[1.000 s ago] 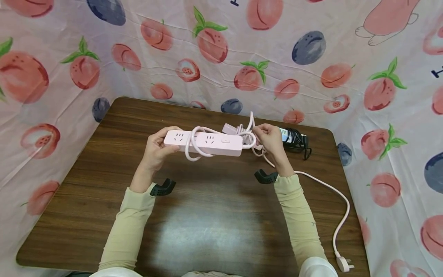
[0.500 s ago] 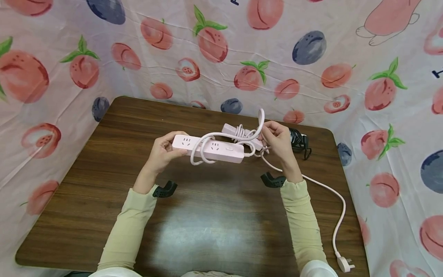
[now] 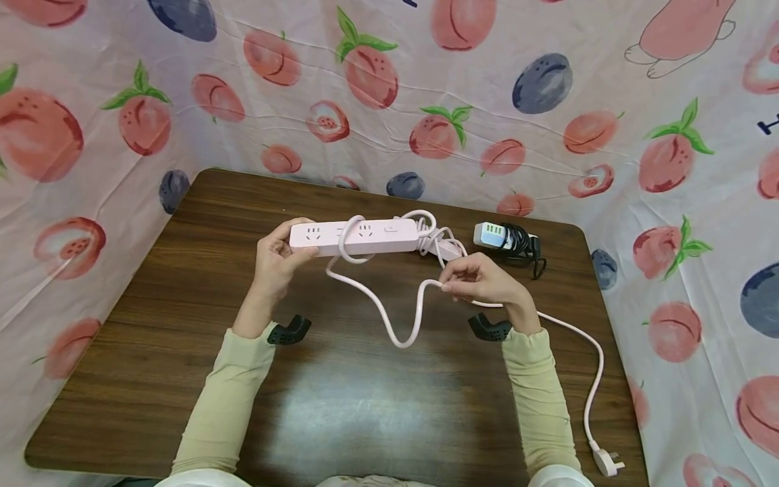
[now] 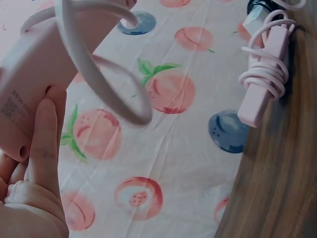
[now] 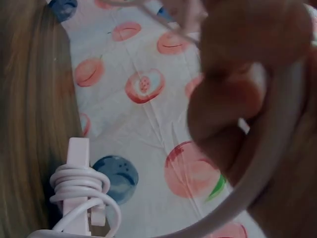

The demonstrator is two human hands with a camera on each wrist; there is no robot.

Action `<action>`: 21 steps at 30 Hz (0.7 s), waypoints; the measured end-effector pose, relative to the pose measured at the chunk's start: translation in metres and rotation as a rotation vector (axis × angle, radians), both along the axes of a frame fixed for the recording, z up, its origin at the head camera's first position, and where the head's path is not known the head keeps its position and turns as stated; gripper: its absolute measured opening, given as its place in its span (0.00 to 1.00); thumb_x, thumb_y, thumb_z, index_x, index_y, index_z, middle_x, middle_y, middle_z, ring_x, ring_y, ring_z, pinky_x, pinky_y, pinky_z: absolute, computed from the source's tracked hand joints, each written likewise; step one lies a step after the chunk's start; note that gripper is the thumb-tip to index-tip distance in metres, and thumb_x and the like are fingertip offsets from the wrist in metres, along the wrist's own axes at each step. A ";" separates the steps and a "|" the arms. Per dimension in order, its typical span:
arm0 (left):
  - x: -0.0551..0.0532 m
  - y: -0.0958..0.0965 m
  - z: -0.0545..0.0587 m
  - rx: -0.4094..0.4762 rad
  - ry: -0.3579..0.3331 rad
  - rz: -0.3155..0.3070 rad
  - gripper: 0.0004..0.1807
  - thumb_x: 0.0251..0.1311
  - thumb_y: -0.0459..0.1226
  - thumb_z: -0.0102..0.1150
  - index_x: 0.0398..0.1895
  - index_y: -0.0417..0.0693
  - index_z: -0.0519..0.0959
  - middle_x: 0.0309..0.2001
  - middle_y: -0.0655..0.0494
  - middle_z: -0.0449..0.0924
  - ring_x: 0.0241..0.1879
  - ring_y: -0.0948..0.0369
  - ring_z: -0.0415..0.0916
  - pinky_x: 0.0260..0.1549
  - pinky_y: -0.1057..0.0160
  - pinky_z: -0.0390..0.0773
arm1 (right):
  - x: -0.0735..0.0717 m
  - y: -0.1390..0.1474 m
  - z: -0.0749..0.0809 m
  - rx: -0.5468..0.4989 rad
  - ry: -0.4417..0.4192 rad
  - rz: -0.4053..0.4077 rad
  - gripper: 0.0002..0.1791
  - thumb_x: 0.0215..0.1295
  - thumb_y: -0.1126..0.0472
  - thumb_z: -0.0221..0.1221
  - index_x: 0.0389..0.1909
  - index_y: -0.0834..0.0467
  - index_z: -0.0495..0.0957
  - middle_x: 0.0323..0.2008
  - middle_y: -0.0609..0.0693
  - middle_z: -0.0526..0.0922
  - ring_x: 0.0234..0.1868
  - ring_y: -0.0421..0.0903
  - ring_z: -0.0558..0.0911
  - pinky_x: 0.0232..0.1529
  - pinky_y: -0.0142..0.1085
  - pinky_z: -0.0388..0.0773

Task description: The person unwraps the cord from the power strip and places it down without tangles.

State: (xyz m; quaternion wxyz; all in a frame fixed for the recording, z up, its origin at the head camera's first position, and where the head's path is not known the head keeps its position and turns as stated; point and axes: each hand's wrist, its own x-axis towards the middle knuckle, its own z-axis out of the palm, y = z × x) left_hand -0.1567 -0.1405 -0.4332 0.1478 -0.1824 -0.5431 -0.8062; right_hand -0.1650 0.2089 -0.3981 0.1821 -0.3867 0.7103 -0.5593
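Observation:
My left hand (image 3: 274, 264) grips the left end of a pale pink power strip (image 3: 395, 238), raised above the table with its sockets facing up and toward me. In the left wrist view, a fingertip presses against the strip's labelled underside (image 4: 29, 94). One turn of the strip's thick pink cord (image 3: 398, 343) loops round its middle. From there the cord sags in front of the strip and rises to my right hand (image 3: 483, 279), which pinches it between thumb and fingers. In the right wrist view the cord (image 5: 270, 144) curves close past the fingers.
Behind the held strip lies a second pink strip (image 3: 447, 251), its cord wound round it. Another strip with lit-looking blue sockets (image 3: 490, 234) and a black cord (image 3: 518, 242) stands at the back right. A pink plug (image 3: 605, 462) lies near the table's right front corner.
My right hand has drawn the cord from behind the strip's right end toward me and to the right. A turn round the strip has come off and hangs as a slack bend.

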 end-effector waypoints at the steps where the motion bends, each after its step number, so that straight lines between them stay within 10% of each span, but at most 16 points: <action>1: 0.000 -0.001 0.001 0.015 0.002 0.006 0.19 0.45 0.23 0.68 0.43 0.39 0.80 0.38 0.53 0.80 0.36 0.64 0.75 0.34 0.72 0.78 | -0.001 -0.002 -0.002 0.058 0.027 -0.026 0.04 0.59 0.75 0.57 0.27 0.68 0.76 0.14 0.60 0.72 0.13 0.39 0.66 0.10 0.30 0.61; 11: 0.000 -0.015 0.005 0.106 0.024 -0.017 0.19 0.45 0.28 0.71 0.43 0.38 0.80 0.40 0.52 0.80 0.39 0.63 0.74 0.36 0.72 0.77 | -0.013 -0.022 -0.021 0.304 0.317 -0.482 0.04 0.58 0.69 0.62 0.25 0.63 0.81 0.15 0.51 0.77 0.16 0.35 0.70 0.18 0.26 0.65; 21: 0.003 -0.029 0.004 0.069 0.079 -0.157 0.18 0.48 0.25 0.66 0.45 0.41 0.80 0.41 0.52 0.80 0.38 0.63 0.76 0.33 0.72 0.78 | -0.035 -0.026 -0.026 0.016 0.320 -1.081 0.07 0.61 0.71 0.56 0.28 0.71 0.80 0.16 0.60 0.79 0.10 0.27 0.68 0.12 0.19 0.63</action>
